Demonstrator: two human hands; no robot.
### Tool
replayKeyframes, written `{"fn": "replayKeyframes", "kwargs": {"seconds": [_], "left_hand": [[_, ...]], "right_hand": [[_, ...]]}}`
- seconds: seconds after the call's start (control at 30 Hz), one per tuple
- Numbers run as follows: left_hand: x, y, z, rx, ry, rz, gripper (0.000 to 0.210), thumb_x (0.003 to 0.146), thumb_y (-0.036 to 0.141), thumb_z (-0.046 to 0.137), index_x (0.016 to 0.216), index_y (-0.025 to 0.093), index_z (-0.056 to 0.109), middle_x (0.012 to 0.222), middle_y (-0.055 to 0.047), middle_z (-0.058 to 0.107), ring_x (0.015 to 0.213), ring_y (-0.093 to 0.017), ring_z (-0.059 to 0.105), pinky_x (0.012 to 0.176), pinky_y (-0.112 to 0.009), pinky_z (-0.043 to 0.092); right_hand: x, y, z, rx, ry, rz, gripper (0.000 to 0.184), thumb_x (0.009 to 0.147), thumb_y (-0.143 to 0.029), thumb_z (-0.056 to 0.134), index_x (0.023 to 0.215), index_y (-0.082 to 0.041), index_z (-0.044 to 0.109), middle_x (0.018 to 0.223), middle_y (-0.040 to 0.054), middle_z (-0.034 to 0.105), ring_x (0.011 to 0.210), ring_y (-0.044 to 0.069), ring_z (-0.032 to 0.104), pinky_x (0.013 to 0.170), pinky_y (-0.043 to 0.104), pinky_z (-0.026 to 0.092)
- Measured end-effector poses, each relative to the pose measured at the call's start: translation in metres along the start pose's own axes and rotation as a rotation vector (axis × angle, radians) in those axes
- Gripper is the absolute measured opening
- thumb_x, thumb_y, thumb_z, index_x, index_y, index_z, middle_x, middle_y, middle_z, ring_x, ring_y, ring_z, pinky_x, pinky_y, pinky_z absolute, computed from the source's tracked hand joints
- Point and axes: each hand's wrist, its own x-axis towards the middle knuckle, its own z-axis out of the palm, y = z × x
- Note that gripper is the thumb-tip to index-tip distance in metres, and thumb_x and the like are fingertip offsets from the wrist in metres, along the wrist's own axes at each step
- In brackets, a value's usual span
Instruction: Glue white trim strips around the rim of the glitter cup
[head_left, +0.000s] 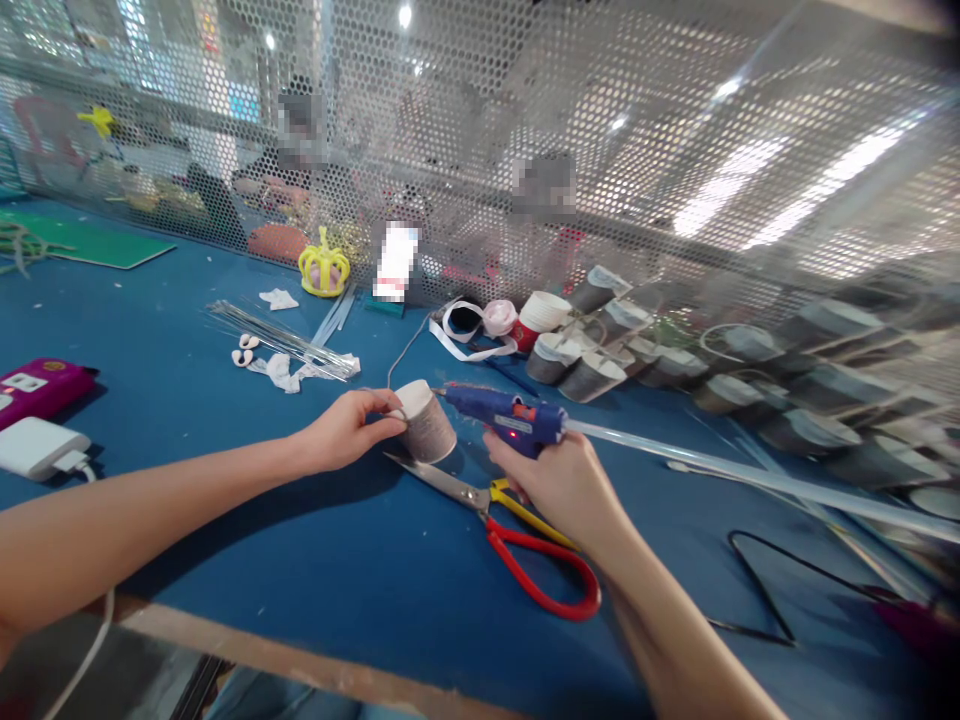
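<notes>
My right hand [566, 485] grips a blue hot glue gun [510, 412] with a long clear glue stick [697, 468] running out of its back. The gun's nozzle points left, close to the upper edge of a small pale cup-shaped piece [427, 425]. With thumb and fingers closed, my left hand [356, 430] pinches the left side of that piece, where a thin cord [409, 345] rises from it. Whether the nozzle touches the piece I cannot tell. Just below lie scissors [472, 495] with one red and one yellow handle, blades pointing left.
Many grey cup-shaped pieces [810, 425] crowd the right side. Thin wires [285, 340], white scraps [281, 372] and a yellow crown-like ornament [324, 270] lie farther back. At left are a purple power strip [45, 388] and white charger [41, 447]. A perforated metal screen [450, 120] stands behind.
</notes>
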Motion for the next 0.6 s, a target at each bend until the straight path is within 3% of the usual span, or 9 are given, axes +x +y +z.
{"fn": "replayKeyframes", "kwargs": {"seconds": [0.17,0.6], "left_hand": [[-0.0007,0.002,-0.0001,0.015,-0.008,-0.006,0.015,0.073,0.023,0.049,0.072,0.01,0.057,0.078,-0.005,0.057,0.072,-0.013,0.052,0.07,-0.024,0.042],[-0.0003,-0.0016,0.0001,0.019,-0.004,-0.01,0.016,0.073,0.025,0.049,0.074,0.011,0.057,0.078,-0.005,0.058,0.072,-0.014,0.053,0.069,-0.025,0.042]], "right_hand": [[-0.0002,0.0014,0.0009,-0.023,0.057,-0.053,0.023,0.063,-0.033,0.049,0.045,-0.02,0.039,0.037,-0.0042,0.038,0.039,0.011,0.04,0.041,0.023,0.033],[-0.0071,-0.0017,0.0001,0.034,0.043,-0.03,0.021,0.063,-0.033,0.051,0.047,-0.02,0.045,0.033,-0.0045,0.038,0.034,0.011,0.041,0.038,0.025,0.034]]}}
